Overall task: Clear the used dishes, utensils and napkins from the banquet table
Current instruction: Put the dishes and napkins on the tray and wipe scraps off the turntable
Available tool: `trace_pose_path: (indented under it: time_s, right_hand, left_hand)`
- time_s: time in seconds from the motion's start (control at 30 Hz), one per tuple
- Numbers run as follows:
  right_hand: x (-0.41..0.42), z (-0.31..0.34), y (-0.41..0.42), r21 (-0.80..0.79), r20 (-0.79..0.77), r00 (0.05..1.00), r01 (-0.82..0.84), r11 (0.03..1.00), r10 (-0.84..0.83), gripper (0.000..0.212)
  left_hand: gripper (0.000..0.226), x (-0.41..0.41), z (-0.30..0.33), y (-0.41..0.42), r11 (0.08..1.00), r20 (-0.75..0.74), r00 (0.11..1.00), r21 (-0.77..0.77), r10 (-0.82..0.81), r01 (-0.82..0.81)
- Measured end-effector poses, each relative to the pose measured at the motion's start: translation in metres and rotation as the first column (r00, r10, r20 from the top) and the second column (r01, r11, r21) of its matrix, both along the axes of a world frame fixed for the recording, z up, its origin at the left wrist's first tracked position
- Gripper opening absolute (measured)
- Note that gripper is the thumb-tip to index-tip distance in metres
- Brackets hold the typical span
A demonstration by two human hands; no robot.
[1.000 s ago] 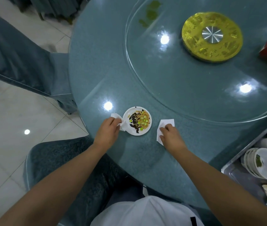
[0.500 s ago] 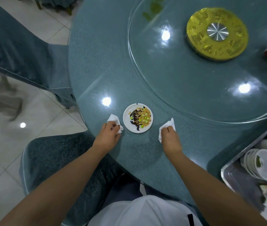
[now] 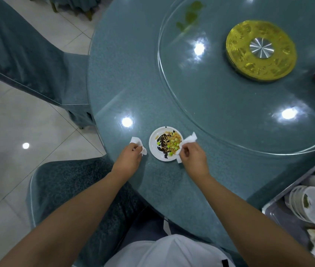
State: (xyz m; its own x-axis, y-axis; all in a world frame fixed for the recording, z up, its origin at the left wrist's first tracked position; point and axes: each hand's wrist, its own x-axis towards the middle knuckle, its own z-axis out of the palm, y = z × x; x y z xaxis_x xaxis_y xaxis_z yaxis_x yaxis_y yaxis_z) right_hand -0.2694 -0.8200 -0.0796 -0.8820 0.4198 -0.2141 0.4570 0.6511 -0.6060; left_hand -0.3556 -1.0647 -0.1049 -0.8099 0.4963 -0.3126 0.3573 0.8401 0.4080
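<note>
Single head-worn wide-angle view, looking steeply down from above the person's chest. Round table (image 3: 125, 78) fills centre and upper right; floor (image 3: 8, 132) at left; both forearms reach in from the bottom edge. Edges bend. No second view.

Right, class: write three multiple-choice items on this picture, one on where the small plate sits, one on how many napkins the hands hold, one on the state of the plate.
1. Where is the small white plate?
A. on the glass turntable
B. on the table between the two hands
C. in the tray at the right

2. How many white napkins are held?
A. one
B. two
C. four

3. What state is the plate in?
A. wiped clean
B. upside down
C. carrying food scraps

Key: 1 B, it lies between the left hand and the right hand, short of the turntable. 2 B, the left napkin and the right napkin, one pinched in each hand. 3 C, noodles, green bits and dark sauce cover it.
</note>
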Motion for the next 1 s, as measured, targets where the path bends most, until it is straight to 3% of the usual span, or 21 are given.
trace_pose_path:
  time_s: [0.33, 0.6, 1.0]
  right_hand:
    - [-0.028, 0.015, -0.009, -0.043, -0.126, 0.988, -0.100, 0.994, 0.094, 0.017]
    - [-0.025, 0.015, -0.006, -0.107, -0.050, 0.996, -0.076, 0.991, 0.071, 0.023]
    - [-0.030, 0.011, -0.006, 0.005, 0.146, 0.970, -0.199, 0.980, 0.196, 0.032]
  left_hand:
    - [0.022, -0.006, 0.010, 0.010, 0.994, -0.046, 0.998, 0.096, 0.048, -0.044]
    - [0.019, -0.003, 0.017, 0.019, 0.988, -0.083, 0.995, 0.147, 0.059, -0.047]
    - [0.020, 0.000, 0.018, 0.018, 0.987, -0.069, 0.994, 0.143, 0.081, -0.071]
